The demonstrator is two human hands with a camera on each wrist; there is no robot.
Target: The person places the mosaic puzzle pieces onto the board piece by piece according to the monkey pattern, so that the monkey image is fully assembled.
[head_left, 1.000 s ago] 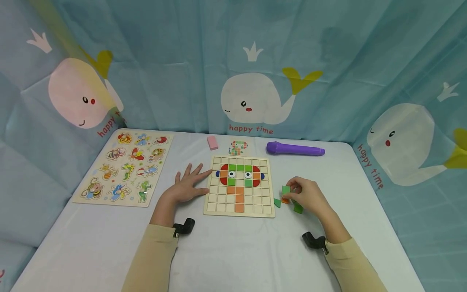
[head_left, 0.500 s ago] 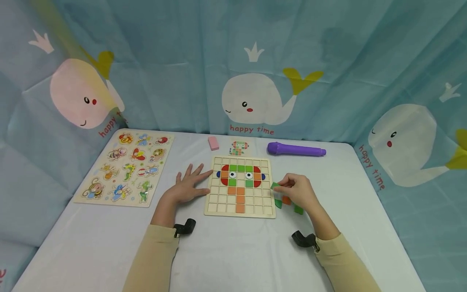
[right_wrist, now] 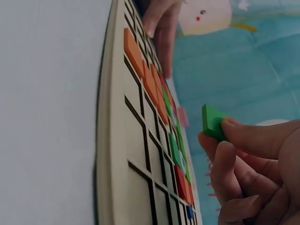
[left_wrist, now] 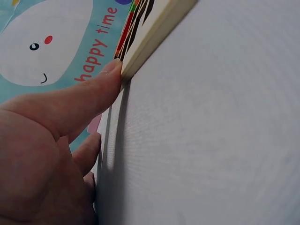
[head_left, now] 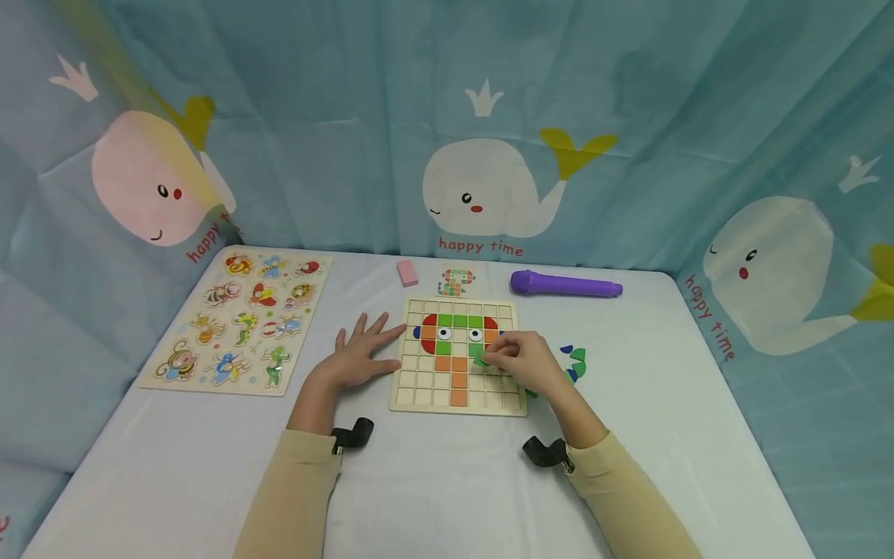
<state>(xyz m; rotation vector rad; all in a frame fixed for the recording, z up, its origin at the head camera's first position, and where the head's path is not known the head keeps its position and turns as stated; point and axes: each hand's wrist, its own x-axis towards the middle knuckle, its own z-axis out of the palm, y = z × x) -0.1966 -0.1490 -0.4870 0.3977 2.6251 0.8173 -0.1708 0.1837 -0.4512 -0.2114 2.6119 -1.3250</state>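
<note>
A square wooden grid board [head_left: 419, 397] lies on the white table, bearing a face-like pattern of red, green, orange and blue tiles with two eye tiles. A line of orange tiles [head_left: 459, 380] runs down to its near edge. My left hand [head_left: 356, 361] rests flat at the board's left side, fingers spread; in the left wrist view its thumb [left_wrist: 89, 101] touches the board's edge. Between thumb and fingertips my right hand [head_left: 529, 361] pinches a green tile [right_wrist: 213, 124], held over the right half of the board just below the right eye.
Loose green and blue tiles [head_left: 578, 355] lie right of the board, some hidden behind my right hand. Behind the board are a small pattern card [head_left: 457, 282], a pink block [head_left: 407, 273] and a purple microphone-shaped stick [head_left: 567, 285]. An insect puzzle board [head_left: 233, 322] lies at left.
My right hand has picked the green tile up from the loose pile and carried it left over the board. The left hand has stayed in place.
</note>
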